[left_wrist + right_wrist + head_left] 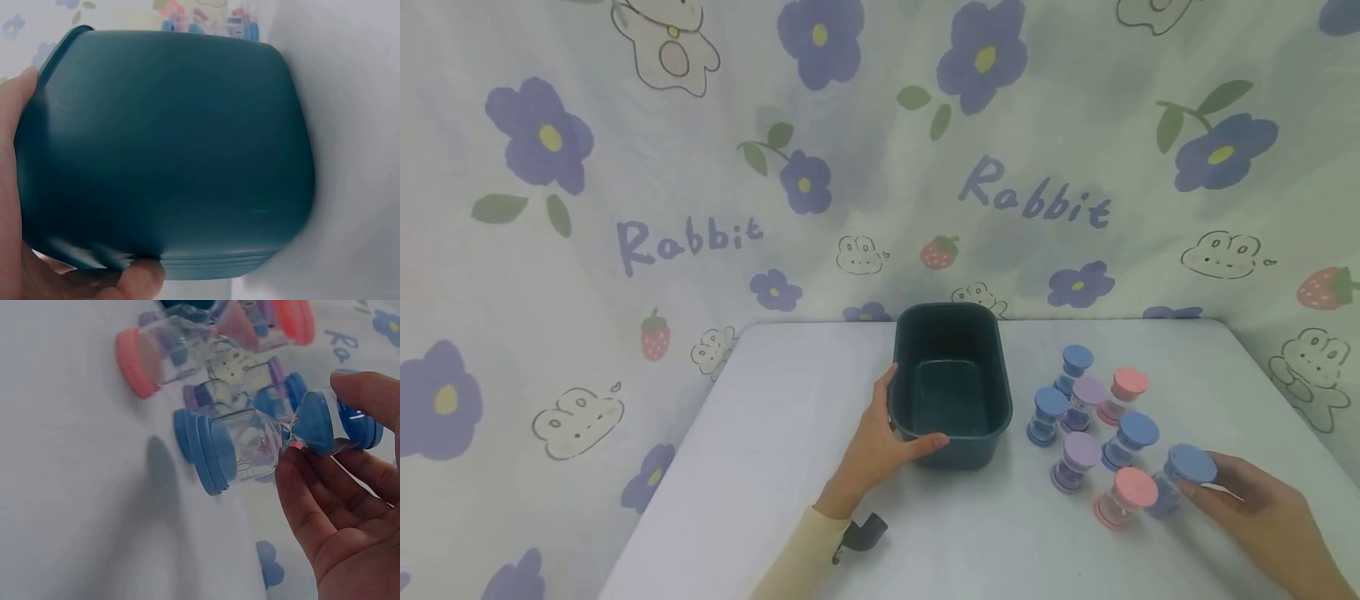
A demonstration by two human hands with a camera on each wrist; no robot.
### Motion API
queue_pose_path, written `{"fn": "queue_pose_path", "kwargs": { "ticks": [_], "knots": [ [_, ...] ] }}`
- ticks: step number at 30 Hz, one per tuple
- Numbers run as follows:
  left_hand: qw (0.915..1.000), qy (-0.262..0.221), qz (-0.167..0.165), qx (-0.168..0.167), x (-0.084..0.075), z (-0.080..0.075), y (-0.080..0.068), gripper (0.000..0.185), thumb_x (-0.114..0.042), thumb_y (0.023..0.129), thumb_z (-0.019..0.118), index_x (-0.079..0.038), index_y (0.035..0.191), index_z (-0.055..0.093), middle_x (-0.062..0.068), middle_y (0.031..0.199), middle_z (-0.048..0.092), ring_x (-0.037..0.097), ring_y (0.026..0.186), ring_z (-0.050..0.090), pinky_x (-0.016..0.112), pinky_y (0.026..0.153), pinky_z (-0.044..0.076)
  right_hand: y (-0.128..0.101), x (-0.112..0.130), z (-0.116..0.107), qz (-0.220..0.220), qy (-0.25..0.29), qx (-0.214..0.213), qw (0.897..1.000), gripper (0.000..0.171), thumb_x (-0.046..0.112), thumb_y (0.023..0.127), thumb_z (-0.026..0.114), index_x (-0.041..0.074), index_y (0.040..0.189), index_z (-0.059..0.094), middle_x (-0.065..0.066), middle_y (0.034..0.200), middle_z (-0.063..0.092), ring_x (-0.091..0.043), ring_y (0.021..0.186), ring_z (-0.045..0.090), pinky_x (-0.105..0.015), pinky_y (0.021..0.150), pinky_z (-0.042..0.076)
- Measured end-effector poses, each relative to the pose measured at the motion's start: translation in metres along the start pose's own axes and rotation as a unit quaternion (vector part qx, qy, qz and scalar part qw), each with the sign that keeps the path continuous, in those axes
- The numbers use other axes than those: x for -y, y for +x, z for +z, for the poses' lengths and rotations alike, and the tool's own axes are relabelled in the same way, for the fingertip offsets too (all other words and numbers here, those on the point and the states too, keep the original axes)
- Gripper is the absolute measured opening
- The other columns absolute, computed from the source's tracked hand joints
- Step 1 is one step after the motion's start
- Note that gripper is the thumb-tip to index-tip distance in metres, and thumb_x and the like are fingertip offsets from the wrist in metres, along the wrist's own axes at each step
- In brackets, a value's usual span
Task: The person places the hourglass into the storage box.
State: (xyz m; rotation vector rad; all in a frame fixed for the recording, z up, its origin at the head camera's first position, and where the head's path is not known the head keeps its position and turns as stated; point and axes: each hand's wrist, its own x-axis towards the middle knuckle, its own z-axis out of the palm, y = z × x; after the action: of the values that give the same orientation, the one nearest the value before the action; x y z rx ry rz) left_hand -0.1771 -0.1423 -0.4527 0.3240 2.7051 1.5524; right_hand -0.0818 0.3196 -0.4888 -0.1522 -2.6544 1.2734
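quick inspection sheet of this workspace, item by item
surface: white table, bare where it shows
job's things: dark teal tub, empty; eight sand timers beside it, blue, purple and pink caps
clutter: small black object at the left sleeve
grippers: left hand grips the tub's near corner; right hand pinches the blue sand timer
cables: nothing seen
surroundings: rabbit-and-flower print cloth behind the table

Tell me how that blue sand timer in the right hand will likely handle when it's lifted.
The blue sand timer looks like clear hard plastic, so probably stiff and light. Its narrow waist sits between the fingers of the right hand, which should give a secure hold, though the smooth walls may be slippery. Laid on its side on the table, its round caps would likely let it roll.
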Motion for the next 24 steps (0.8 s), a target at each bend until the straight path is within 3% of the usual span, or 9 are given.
{"fn": "queue_pose_path", "kwargs": {
  "ticks": [7, 12, 19, 24],
  "knots": [
    [1.0, -0.001, -0.007, 0.001, -0.002, -0.001, 0.0, 0.123, -0.061, 0.071, 0.089, -0.034, 0.164, 0.013, -0.003, 0.172, 0.027, 0.028, 0.157, 0.033, 0.064, 0.122, 0.034, 0.009, 0.015, -0.015, -0.029, -0.001, -0.041, 0.999, 0.043, 0.014, 0.09, 0.081, -0.006, 0.124, 0.064, 0.048, 0.104, 0.05, 0.032, 0.096, 0.047, 0.003, 0.068, 0.047],
    [1.0, -0.001, -0.009, 0.0, -0.001, -0.001, 0.0, 0.123, -0.061, 0.071, 0.089, -0.034, 0.164, 0.013, -0.002, 0.172, 0.027, 0.028, 0.157, 0.033, 0.064, 0.122, 0.034, 0.018, 0.026, -0.026, -0.07, 0.036, -0.048, 0.996, 0.037, 0.002, 0.089, 0.079, -0.001, 0.124, 0.066, 0.044, 0.11, 0.058, 0.027, 0.099, 0.055, 0.004, 0.074, 0.048],
    [1.0, 0.002, 0.001, 0.001, 0.002, 0.0, 0.0, 0.123, -0.06, 0.072, 0.088, -0.033, 0.164, 0.013, -0.003, 0.172, 0.027, 0.027, 0.157, 0.033, 0.063, 0.123, 0.034, 0.029, 0.038, -0.035, -0.04, 0.009, -0.04, 0.998, 0.037, 0.018, 0.094, 0.078, 0.01, 0.126, 0.061, 0.045, 0.111, 0.051, 0.033, 0.1, 0.045, 0.007, 0.071, 0.043],
    [1.0, 0.003, 0.006, 0.002, 0.003, 0.0, 0.0, 0.122, -0.06, 0.073, 0.088, -0.033, 0.164, 0.013, -0.003, 0.172, 0.027, 0.028, 0.156, 0.034, 0.064, 0.122, 0.035, 0.035, 0.045, -0.037, -0.043, 0.037, -0.04, 0.998, 0.053, 0.014, 0.093, 0.078, 0.013, 0.141, 0.058, 0.041, 0.118, 0.053, 0.032, 0.101, 0.048, 0.005, 0.073, 0.046]
  ]
}}
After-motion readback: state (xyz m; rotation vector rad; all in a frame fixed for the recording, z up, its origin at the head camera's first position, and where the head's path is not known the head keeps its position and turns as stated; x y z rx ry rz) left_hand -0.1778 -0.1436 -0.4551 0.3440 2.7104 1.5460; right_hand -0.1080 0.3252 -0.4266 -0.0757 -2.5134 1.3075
